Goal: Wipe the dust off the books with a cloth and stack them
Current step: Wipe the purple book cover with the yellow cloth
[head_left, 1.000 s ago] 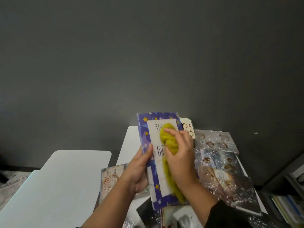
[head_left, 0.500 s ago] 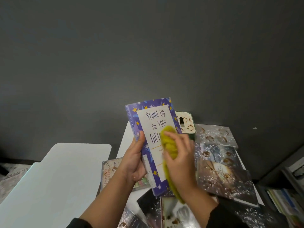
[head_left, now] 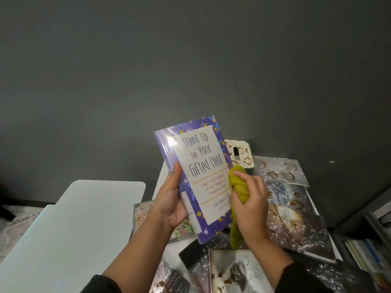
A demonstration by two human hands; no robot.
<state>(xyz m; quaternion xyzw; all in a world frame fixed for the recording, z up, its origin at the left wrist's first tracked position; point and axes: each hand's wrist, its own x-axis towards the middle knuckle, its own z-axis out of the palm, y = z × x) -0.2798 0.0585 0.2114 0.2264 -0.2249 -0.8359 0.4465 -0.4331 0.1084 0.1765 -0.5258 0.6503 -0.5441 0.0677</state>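
The left hand grips the book by its spine edge, holding it tilted above the table, thumb on the cover. The right hand bunches the cloth against its right edge. A hard swipe could twist the glossy book loose onto the 4 or so dusty books below.

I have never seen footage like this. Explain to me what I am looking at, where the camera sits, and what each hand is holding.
There is no machine here: a person wears a camera on the head, looking forward and down at both hands. The left hand holds a purple starred book upright in its grip. The right hand pinches a yellow-green cloth against the book's right edge, wiping it. Below lie several dusty books, speckled with white flecks and brown bits, on a white table. A second pale table stands at left.
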